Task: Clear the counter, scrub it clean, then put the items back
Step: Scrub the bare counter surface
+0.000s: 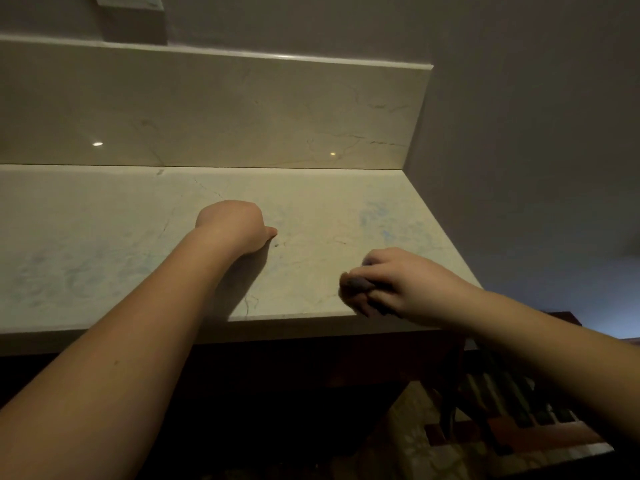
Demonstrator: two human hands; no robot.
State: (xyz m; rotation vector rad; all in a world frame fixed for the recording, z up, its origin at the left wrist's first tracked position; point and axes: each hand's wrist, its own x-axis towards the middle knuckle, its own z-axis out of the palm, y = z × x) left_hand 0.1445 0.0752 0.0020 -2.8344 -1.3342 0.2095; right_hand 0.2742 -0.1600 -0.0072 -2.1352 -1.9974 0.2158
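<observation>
The scrubbing step looks to be in hand: nearest, by the front edge of the counter [104, 237], the right hand [398, 285] has its fingers curled tight round a small dark scrubber [356, 284], too blurred to name more closely, and the next move calls for pressing it flat and rubbing toward the bluish smears [377, 216] further back on the right. Beyond it, mid-counter, the left hand [235, 226] rests on the stone, seemingly in a fist holding nothing, though its fingers are hidden.
</observation>
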